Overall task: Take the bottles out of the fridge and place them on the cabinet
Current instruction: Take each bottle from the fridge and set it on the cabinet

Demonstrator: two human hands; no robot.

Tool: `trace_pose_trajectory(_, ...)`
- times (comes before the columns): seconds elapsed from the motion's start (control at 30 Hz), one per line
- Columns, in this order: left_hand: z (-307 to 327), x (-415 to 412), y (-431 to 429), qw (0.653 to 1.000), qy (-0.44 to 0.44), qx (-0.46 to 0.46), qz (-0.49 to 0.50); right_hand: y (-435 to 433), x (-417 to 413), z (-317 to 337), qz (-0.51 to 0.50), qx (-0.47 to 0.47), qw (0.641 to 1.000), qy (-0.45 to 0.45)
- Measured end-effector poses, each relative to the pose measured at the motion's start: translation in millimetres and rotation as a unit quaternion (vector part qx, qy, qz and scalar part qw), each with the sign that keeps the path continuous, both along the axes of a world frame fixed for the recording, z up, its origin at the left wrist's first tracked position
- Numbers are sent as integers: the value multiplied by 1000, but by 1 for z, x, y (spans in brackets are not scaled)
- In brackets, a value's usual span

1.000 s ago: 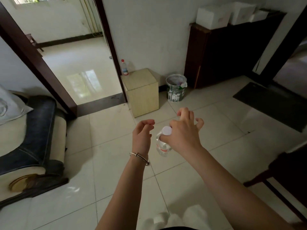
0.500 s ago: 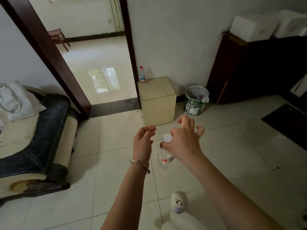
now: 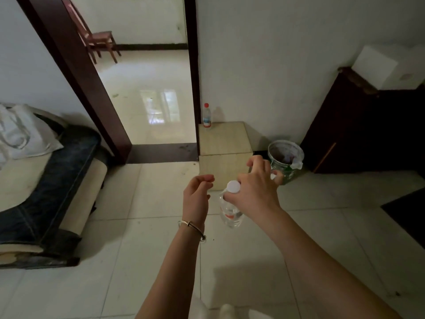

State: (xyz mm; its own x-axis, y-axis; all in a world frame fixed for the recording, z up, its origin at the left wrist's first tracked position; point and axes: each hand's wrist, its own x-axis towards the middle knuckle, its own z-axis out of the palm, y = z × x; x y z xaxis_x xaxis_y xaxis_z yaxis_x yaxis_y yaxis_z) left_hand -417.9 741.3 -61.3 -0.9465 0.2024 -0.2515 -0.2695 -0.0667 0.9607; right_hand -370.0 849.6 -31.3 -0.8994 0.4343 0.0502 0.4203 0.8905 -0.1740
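Note:
My right hand (image 3: pixel 257 192) pinches the neck of a clear water bottle (image 3: pixel 231 214) with a white cap and a red-and-white label, which hangs below the fingers over the floor. My left hand (image 3: pixel 197 196), with a bracelet on its wrist, is held beside it with loosely curled fingers and holds nothing. Ahead stands a small beige cabinet (image 3: pixel 226 155) against the wall. A second bottle with a red cap (image 3: pixel 206 116) stands upright on its back left corner.
A bin lined with a bag (image 3: pixel 286 157) stands right of the cabinet, then a dark sideboard (image 3: pixel 368 134) with a white box (image 3: pixel 381 67) on top. An open doorway (image 3: pixel 149 100) lies left of the cabinet. A sofa (image 3: pixel 46 192) fills the left side. A dark mat (image 3: pixel 407 210) lies at right.
The view has moved closer to the beige cabinet and turned left. Both hands stay in the same pose, the right one still carrying the bottle.

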Motion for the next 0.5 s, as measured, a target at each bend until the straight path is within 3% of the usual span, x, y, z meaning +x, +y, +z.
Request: trace_pose_trajectory(0.5, -21, -181, 73, 999, -6, -13, -48, 67, -170, -10, -25, -9, 999, -21)
